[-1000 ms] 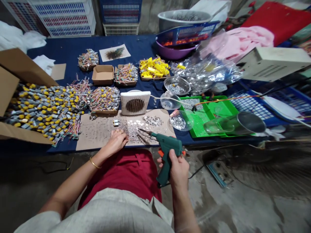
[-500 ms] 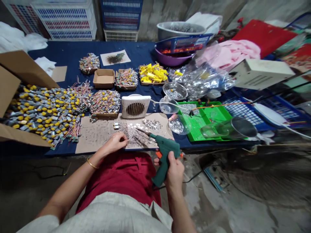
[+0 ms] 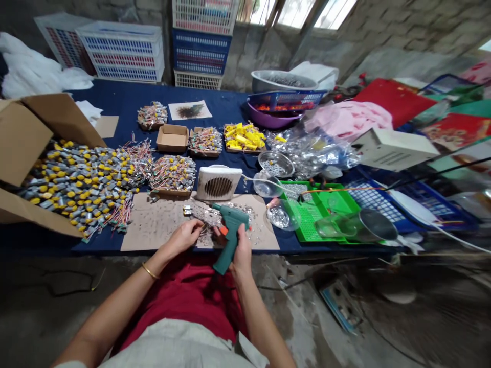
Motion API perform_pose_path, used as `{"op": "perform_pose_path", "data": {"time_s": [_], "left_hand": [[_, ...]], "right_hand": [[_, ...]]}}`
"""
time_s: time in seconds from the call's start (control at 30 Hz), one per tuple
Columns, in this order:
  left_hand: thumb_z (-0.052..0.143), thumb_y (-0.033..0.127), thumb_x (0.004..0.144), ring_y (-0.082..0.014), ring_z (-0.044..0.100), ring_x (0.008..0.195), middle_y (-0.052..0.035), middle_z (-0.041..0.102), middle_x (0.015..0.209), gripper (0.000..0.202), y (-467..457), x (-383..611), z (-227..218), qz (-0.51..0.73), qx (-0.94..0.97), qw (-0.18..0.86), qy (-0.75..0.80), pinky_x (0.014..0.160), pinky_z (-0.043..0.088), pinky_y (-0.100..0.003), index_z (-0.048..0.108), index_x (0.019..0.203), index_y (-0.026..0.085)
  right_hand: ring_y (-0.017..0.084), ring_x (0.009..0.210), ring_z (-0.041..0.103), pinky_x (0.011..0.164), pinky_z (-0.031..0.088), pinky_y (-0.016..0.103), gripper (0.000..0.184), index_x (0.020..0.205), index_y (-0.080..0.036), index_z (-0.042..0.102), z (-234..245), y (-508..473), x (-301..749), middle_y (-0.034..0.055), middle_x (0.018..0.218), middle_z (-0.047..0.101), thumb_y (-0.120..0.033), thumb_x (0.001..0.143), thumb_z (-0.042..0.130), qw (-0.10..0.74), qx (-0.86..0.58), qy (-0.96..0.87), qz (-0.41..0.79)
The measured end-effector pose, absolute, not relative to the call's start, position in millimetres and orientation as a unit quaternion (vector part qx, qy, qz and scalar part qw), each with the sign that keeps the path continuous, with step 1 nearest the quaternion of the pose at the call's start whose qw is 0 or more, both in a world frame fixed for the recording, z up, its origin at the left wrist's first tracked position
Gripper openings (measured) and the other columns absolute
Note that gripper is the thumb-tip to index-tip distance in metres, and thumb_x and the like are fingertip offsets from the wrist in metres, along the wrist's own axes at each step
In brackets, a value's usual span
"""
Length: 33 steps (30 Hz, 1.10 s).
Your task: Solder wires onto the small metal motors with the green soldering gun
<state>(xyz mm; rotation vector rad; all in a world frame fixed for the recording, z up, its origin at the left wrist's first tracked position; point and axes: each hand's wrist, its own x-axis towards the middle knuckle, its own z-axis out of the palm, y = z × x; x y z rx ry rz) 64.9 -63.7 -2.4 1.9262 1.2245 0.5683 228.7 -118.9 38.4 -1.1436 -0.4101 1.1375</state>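
Note:
My right hand (image 3: 242, 250) is wrapped round the handle of a green soldering gun (image 3: 231, 232). The gun's thin metal tip points left, close to a small silver motor (image 3: 187, 210) lying on the cardboard sheet (image 3: 153, 220). My left hand (image 3: 186, 236) rests low over the same sheet, just below the motor, with thumb and fingertips pinched together. Whatever is between those fingertips is too small to make out. Small metal pieces (image 3: 249, 212) lie scattered on the cardboard behind and beside the gun.
To the left, a cardboard box (image 3: 57, 120) spills many yellow-capped motors. Behind the sheet stand a white fan unit (image 3: 219, 184) and a small box of wired motors (image 3: 172, 174). A clear dish of metal parts (image 3: 282, 214) and a green basket (image 3: 307, 230) sit to the right.
My right hand has brought the soldering gun leftward, so its tip is now near the motor. My left hand stays pinched below the motor. The head view has tilted up slightly.

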Motion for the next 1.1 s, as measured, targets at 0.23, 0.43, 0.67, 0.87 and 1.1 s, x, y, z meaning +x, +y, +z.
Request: {"op": "perform_pose_path", "data": {"time_s": [0.23, 0.43, 0.67, 0.87, 1.1], "left_hand": [[0.044, 0.016, 0.083, -0.0208, 0.062, 0.091, -0.0081, 0.07, 0.093, 0.023, -35, 64, 6, 0.158, 0.787, 0.366, 0.472, 0.085, 0.046, -0.031, 0.065, 0.092, 0.016], [0.048, 0.021, 0.08, -0.017, 0.06, 0.072, -0.0051, 0.068, 0.077, 0.019, -18, 86, 4, 0.116, 0.788, 0.41, 0.444, 0.07, 0.045, -0.026, 0.066, 0.081, 0.014], [0.047, 0.024, 0.085, -0.0197, 0.062, 0.081, -0.0084, 0.069, 0.084, 0.02, -32, 111, 3, 0.116, 0.803, 0.321, 0.488, 0.077, 0.045, -0.028, 0.066, 0.083, 0.016], [0.046, 0.023, 0.085, -0.0216, 0.062, 0.084, -0.0093, 0.069, 0.089, 0.02, -34, 115, 1, 0.089, 0.797, 0.302, 0.515, 0.076, 0.045, -0.029, 0.065, 0.087, 0.017], [0.046, 0.022, 0.084, -0.0211, 0.063, 0.083, -0.0079, 0.07, 0.087, 0.02, -31, 112, 2, 0.096, 0.79, 0.328, 0.508, 0.075, 0.045, -0.028, 0.065, 0.084, 0.017]], "right_hand": [[0.02, 0.039, 0.058, 0.037, 0.046, 0.029, 0.054, 0.074, -0.015, 0.064, 69, -193, 300, 0.0074, 0.055, 0.067, -0.069, 0.07, 0.064, 0.534, -0.721, -0.232, 0.377], [0.017, 0.044, 0.056, 0.042, 0.041, 0.026, 0.055, 0.053, -0.018, 0.058, 68, -209, 310, 0.0063, 0.047, 0.06, -0.065, 0.081, 0.054, 0.397, -0.774, -0.442, 0.219], [0.019, 0.051, 0.057, 0.048, 0.042, 0.027, 0.049, 0.058, -0.02, 0.061, 62, -197, 297, 0.0051, 0.049, 0.059, -0.058, 0.087, 0.05, 0.359, -0.759, -0.515, 0.174], [0.02, 0.054, 0.058, 0.052, 0.043, 0.028, 0.044, 0.067, -0.02, 0.065, 60, -195, 295, 0.0039, 0.05, 0.058, -0.057, 0.086, 0.052, 0.364, -0.75, -0.527, 0.167], [0.019, 0.055, 0.058, 0.053, 0.042, 0.028, 0.043, 0.069, -0.019, 0.064, 57, -196, 293, 0.0043, 0.052, 0.059, -0.054, 0.089, 0.049, 0.346, -0.749, -0.545, 0.151]]}}
